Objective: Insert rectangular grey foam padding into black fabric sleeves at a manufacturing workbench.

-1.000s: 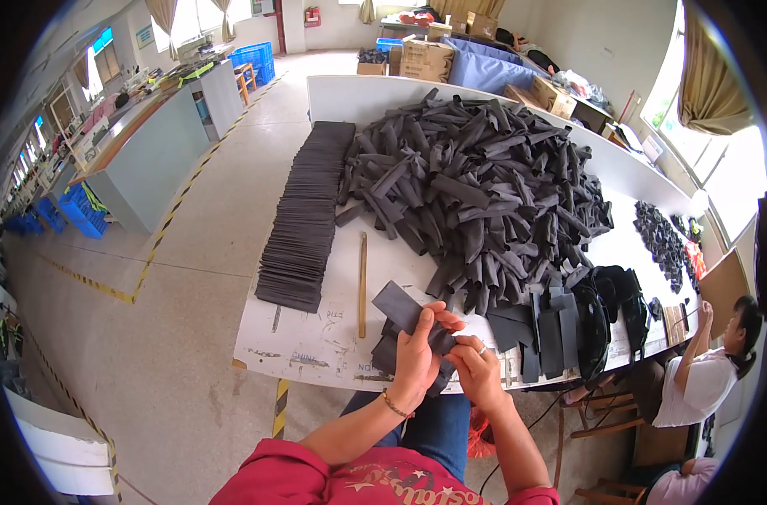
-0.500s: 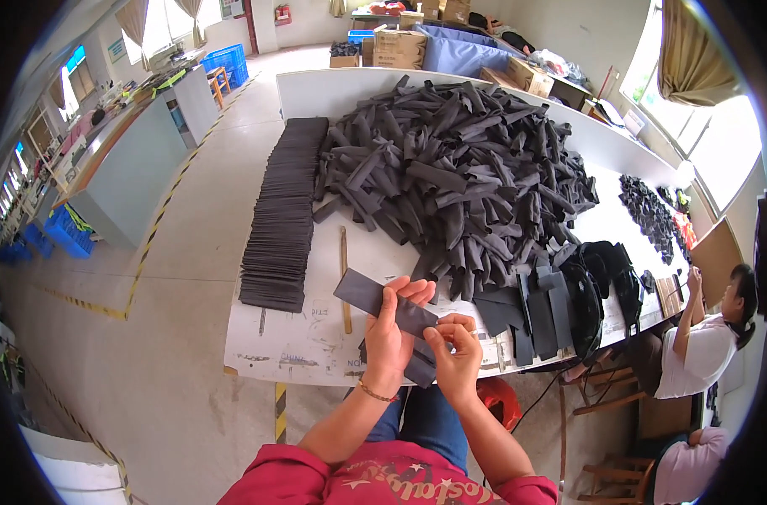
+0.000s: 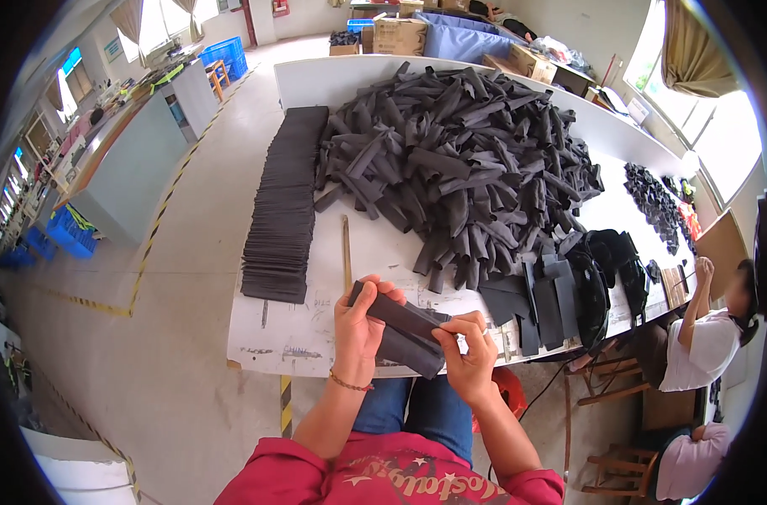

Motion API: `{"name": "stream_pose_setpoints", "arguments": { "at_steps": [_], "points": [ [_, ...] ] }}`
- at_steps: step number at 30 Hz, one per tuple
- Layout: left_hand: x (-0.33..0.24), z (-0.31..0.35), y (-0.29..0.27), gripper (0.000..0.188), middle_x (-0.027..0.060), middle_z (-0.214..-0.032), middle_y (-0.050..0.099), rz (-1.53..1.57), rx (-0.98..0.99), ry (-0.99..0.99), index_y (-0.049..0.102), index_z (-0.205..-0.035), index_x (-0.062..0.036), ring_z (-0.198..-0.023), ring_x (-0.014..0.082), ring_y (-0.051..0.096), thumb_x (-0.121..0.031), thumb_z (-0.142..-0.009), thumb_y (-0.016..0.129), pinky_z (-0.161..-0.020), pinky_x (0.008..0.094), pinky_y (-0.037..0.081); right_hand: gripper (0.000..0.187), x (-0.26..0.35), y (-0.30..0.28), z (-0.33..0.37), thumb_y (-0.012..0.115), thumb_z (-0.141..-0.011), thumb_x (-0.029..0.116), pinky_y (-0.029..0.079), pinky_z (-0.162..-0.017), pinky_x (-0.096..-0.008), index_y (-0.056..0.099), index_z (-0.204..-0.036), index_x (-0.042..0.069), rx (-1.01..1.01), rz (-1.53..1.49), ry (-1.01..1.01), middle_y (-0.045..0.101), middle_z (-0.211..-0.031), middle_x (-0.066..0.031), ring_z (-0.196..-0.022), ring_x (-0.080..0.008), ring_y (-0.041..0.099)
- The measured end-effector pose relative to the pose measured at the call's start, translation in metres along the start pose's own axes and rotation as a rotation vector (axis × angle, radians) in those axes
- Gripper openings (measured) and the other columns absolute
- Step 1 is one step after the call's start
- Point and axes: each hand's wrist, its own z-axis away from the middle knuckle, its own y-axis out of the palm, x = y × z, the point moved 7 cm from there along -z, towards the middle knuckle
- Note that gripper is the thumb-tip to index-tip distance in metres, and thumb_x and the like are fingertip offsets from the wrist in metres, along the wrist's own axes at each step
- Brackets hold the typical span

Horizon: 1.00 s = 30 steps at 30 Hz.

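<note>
A dark grey fabric strip (image 3: 404, 320) is stretched at a slant between my two hands, just above the table's near edge. My left hand (image 3: 358, 328) grips its upper left end with the thumb on top. At the lower right end, my right hand (image 3: 470, 349) pinches the edge between thumb and fingers. A second flap of dark fabric (image 3: 409, 349) hangs under the strip; whether it is the same piece I cannot tell. Beyond my hands lies a big loose heap of curled dark fabric strips (image 3: 468, 160). To its left runs a long, neat stack of flat strips (image 3: 282, 202).
A thin wooden stick (image 3: 346, 252) lies on the white table (image 3: 324, 320). Flat dark pieces (image 3: 556, 303) and shiny black bundles (image 3: 592, 295) are at the right. A seated co-worker (image 3: 695, 345) is beyond them. A low white panel (image 3: 303, 84) bounds the table's far side.
My left hand has moved left to the strip's upper end. The strip is now narrower across the top, with a flap spread below it. My right hand still pinches its right end.
</note>
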Motion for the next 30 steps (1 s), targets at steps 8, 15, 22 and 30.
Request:
{"name": "stream_pose_setpoints", "arguments": {
  "at_steps": [8, 15, 22, 30],
  "points": [
    [-0.006, 0.004, 0.019, 0.028, 0.0124, -0.103, 0.067, -0.029, -0.147, 0.147, 0.059, -0.115, -0.0028, -0.094, 0.0231, 0.065, -0.022, -0.095, 0.061, -0.081, 0.0388, 0.055, 0.023, 0.007, -0.009, -0.002, 0.074, -0.073, -0.006, 0.046, -0.065, -0.0321, 0.061, -0.089, 0.005, -0.100, 0.056, -0.092, 0.060, -0.084, -0.0076, -0.072, -0.0237, 0.056],
    [0.028, 0.039, 0.019, 0.016, 0.0065, -0.082, 0.067, -0.201, -0.098, -0.206, 0.065, -0.092, -0.0017, -0.070, 0.0157, 0.065, -0.016, -0.087, 0.072, -0.066, 0.0294, 0.056, 0.032, 0.034, 0.001, 0.000, 0.079, -0.066, 0.008, 0.045, -0.074, -0.0384, 0.068, -0.096, 0.012, 0.042, 0.356, -0.552, 0.060, -0.097, -0.0009, -0.085, -0.0214, 0.055],
    [0.018, 0.030, 0.023, 0.015, 0.0074, -0.081, 0.067, -0.489, 0.043, -0.225, 0.066, -0.096, 0.0012, -0.071, 0.0144, 0.066, -0.012, -0.090, 0.068, -0.065, 0.0267, 0.054, 0.029, -0.045, -0.003, 0.017, 0.065, -0.093, 0.017, 0.048, -0.076, -0.0252, 0.060, -0.115, -0.001, 0.062, -0.480, 0.581, 0.064, -0.095, -0.0045, -0.085, -0.0114, 0.059],
    [0.055, 0.047, 0.014, 0.020, 0.0068, -0.076, 0.068, -0.688, 0.103, -0.368, 0.066, -0.091, 0.0040, -0.064, 0.0115, 0.064, -0.016, -0.089, 0.069, -0.061, 0.0246, 0.054, 0.019, -0.077, 0.010, 0.045, 0.062, -0.095, 0.015, 0.050, -0.071, -0.0235, 0.064, -0.103, -0.002, -0.071, -0.744, 0.764, 0.065, -0.090, -0.0027, -0.080, -0.0087, 0.060]
  ]
}}
